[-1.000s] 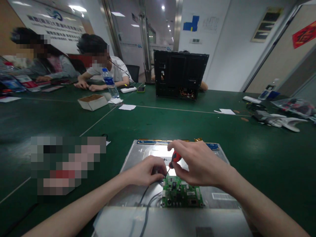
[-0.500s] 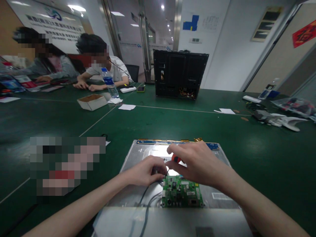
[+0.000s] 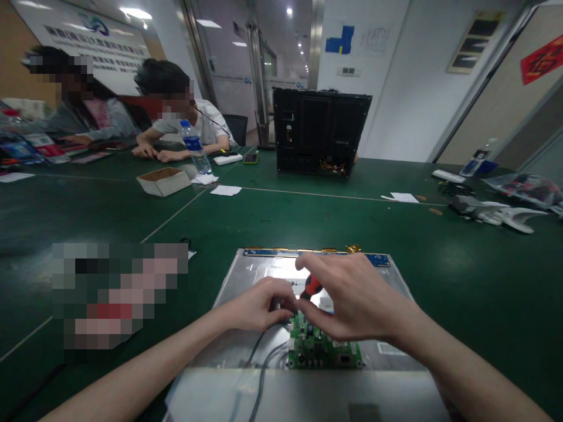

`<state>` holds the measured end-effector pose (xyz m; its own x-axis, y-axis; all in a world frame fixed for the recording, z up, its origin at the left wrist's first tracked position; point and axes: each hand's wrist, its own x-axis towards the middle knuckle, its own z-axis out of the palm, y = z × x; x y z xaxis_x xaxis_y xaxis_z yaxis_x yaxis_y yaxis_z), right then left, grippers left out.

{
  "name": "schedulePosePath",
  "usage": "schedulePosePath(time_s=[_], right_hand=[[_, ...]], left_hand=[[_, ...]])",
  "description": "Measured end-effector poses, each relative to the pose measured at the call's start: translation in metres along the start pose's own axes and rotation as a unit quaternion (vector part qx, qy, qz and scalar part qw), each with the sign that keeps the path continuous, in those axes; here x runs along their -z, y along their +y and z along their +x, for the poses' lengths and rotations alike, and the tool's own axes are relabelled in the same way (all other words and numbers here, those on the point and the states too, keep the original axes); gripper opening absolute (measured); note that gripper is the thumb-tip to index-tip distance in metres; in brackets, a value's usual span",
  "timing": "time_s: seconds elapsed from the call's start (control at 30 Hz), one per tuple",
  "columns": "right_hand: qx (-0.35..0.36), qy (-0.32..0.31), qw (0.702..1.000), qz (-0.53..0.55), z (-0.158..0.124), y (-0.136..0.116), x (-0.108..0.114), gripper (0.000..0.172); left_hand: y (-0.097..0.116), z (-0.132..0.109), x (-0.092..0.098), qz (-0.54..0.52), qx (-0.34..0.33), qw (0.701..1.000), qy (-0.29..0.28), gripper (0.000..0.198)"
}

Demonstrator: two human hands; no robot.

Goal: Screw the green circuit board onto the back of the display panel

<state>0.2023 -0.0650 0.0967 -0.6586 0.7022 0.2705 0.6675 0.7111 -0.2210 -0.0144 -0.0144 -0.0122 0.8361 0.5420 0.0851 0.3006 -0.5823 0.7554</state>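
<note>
A metal display panel lies on the green table, with a green circuit board on its near part. My right hand is curled round a red and black screwdriver above the board's far edge. At the board's far left corner, my left hand has its fingers pinched together; what they hold is too small to make out. Grey cables run from the board's left side towards me. The screwdriver's tip is hidden near my left fingertips.
Beyond the panel stands a black monitor housing. A white box and a water bottle are at the back left, near two seated people. Cables and a plastic bag lie at the right.
My right hand has shifted slightly down over the circuit board, and more of the red screwdriver handle shows, tilted differently. My left hand has barely moved.
</note>
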Motion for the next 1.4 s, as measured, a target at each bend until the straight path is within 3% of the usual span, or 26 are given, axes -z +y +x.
schedulePosePath(time_s=[0.17, 0.37, 0.53, 1.4], right_hand=[[-0.012, 0.003, 1.0, -0.015, 0.0, 0.0001, -0.001, 0.019], [-0.018, -0.001, 1.0, -0.002, -0.0003, -0.0012, -0.0002, 0.028], [-0.021, -0.002, 1.0, 0.002, 0.0014, -0.0011, -0.0006, 0.025], [-0.004, -0.001, 1.0, -0.001, 0.0015, 0.0, -0.0001, 0.022]], left_hand=[[0.0012, 0.0004, 0.0004, -0.008, -0.014, 1.0, 0.003, 0.004], [-0.0001, 0.0006, 0.0004, 0.005, -0.011, 1.0, -0.001, 0.003], [0.0001, 0.0005, 0.0008, 0.002, -0.029, 1.0, 0.001, 0.006], [0.0018, 0.0, -0.0008, -0.012, 0.01, 1.0, 0.011, 0.009]])
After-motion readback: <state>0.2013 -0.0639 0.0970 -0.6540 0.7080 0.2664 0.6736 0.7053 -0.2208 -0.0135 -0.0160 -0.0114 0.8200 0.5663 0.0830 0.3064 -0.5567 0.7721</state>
